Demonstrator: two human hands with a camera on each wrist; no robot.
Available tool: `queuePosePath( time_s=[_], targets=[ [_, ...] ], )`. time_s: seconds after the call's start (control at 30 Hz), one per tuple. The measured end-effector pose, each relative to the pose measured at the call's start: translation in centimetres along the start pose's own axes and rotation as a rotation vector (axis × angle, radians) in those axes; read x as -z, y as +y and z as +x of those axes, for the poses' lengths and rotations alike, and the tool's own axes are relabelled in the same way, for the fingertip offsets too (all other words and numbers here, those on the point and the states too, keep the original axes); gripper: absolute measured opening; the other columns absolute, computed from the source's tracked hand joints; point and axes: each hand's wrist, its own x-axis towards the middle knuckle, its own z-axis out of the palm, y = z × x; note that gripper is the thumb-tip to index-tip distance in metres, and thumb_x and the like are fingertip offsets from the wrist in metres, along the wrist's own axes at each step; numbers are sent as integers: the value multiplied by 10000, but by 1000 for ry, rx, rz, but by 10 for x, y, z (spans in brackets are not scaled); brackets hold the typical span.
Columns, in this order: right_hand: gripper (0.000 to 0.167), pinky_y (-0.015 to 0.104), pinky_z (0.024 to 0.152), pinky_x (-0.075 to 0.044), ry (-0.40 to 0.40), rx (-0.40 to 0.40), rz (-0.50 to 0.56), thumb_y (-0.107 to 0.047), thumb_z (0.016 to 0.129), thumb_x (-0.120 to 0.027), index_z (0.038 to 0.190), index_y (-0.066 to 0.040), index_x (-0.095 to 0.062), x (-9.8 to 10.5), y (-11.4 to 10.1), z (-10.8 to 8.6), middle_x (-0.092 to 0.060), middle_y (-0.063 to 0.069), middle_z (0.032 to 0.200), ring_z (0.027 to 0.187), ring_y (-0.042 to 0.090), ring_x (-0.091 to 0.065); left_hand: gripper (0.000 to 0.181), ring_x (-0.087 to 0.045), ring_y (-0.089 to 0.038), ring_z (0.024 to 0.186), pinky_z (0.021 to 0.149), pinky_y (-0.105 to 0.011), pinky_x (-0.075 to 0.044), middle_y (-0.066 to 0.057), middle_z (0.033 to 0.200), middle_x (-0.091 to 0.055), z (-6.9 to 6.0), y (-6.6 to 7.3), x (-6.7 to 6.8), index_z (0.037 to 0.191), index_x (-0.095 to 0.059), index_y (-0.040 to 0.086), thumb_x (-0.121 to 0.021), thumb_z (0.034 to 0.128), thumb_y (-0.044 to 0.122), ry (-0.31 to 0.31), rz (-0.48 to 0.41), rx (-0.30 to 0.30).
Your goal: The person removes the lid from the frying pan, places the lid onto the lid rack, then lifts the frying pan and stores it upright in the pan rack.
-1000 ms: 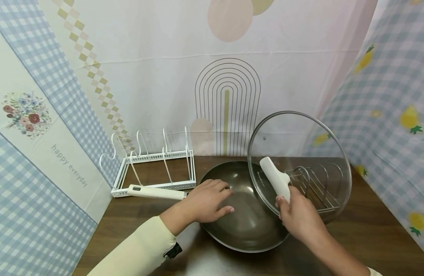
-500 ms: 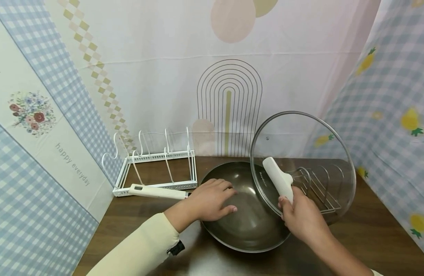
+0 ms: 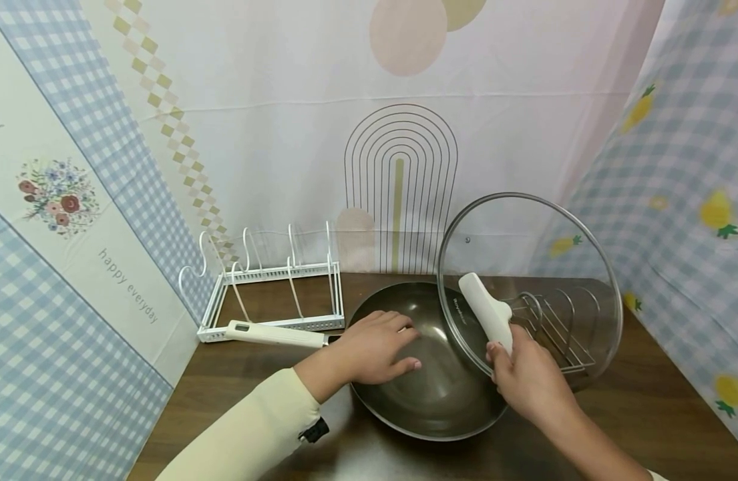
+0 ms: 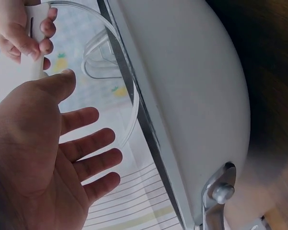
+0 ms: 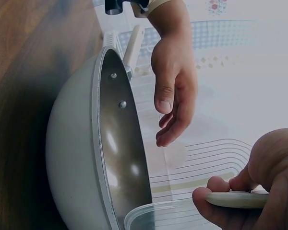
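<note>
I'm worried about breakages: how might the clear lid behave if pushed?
The lid is probably stiff, its round outline unbent in the right hand. Its transparency suggests glass, so perhaps fragile. Its circular rim could roll if stood on edge.

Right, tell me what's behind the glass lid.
Through the glass lid show a wire rack, part of the pan, the table and patterned cloth. The right hand hides the rack's near left part.

Gap between left hand (image 3: 377, 349) and lid (image 3: 533, 264), pan (image 3: 435, 394) below, lid blocking 1 rack (image 3: 560, 337)
</note>
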Motion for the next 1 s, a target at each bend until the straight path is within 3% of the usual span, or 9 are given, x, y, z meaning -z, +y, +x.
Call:
queuePosePath(
  time_s=[1.0],
  targets=[
    [152,319,484,-459,10,-15,22,-164,1061,-518,1091,-17,-533,7,0,1,-600,27,702,555,151,-586,546,-486,-200,1355,1126,-383,-364,22,1406,-569,15,4,-5,1435,-571,226,-484,1032,584,-20,0,2]
  ],
)
